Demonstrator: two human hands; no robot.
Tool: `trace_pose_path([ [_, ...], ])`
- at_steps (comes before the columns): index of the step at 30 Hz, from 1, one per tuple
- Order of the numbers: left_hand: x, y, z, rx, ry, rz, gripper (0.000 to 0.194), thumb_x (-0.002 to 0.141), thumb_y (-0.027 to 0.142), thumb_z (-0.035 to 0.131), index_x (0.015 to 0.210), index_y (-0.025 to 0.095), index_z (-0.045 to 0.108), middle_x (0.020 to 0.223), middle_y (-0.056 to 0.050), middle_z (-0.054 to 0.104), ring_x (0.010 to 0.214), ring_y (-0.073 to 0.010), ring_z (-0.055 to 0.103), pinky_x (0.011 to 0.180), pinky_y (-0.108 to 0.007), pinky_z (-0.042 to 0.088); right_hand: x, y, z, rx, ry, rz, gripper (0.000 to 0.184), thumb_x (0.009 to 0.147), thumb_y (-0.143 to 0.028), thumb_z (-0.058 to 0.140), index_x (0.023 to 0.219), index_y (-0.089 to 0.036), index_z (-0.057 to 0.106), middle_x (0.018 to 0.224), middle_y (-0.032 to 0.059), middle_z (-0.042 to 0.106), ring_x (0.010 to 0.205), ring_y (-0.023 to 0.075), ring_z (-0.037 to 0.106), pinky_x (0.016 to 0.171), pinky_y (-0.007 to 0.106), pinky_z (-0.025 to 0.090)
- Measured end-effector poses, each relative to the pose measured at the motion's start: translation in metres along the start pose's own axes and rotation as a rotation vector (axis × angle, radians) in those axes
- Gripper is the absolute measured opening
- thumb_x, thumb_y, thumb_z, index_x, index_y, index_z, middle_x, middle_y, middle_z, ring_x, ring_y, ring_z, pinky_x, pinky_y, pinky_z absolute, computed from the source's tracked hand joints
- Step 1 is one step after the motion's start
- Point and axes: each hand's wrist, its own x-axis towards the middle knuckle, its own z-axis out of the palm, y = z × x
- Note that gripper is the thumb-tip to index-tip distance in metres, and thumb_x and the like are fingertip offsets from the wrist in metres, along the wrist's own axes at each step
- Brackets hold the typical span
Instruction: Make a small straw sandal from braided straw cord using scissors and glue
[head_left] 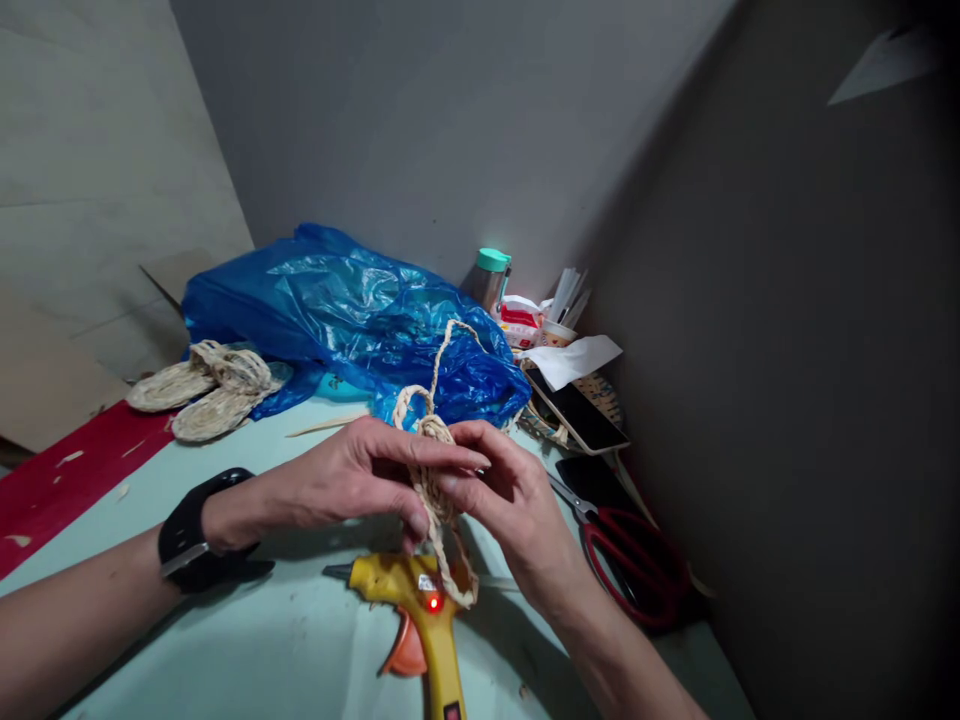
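Note:
Over the middle of the table I hold a braided straw cord (433, 490), partly coiled, between both hands. My left hand (367, 475), with a black watch on the wrist, has its fingers and thumb closed about the coil's left side. From the right, my right hand (506, 495) pinches the same coil between thumb and fingers. One loop of cord hangs below my hands, and a loose length rises above them. Beneath lies a yellow hot glue gun (409, 580) with an orange trigger and a lit red light, its nozzle pointing left.
A blue plastic bag (337, 300) fills the back of the table. Woven straw slippers (217, 395) lie at left beside a red strip (97, 470). To the right are red-handled scissors (630, 560) and a phone (577, 405). A green-lidded bottle (489, 280) stands near the wall.

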Motion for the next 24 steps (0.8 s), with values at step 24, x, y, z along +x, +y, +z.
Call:
trace_pose_path([
  [24, -0.001, 0.001, -0.002, -0.076, -0.154, -0.076, 0.071, 0.091, 0.013, 0.057, 0.151, 0.037, 0.028, 0.072, 0.002, 0.075, 0.053, -0.0158, 0.072, 0.065, -0.027, 0.057, 0.004, 0.016, -0.005, 0.175, -0.076, 0.101, 0.010, 0.080, -0.025, 0.064, 0.082, -0.016, 0.061, 0.069, -0.0028, 0.053, 0.062, 0.0102, 0.046, 0.055, 0.023, 0.037],
])
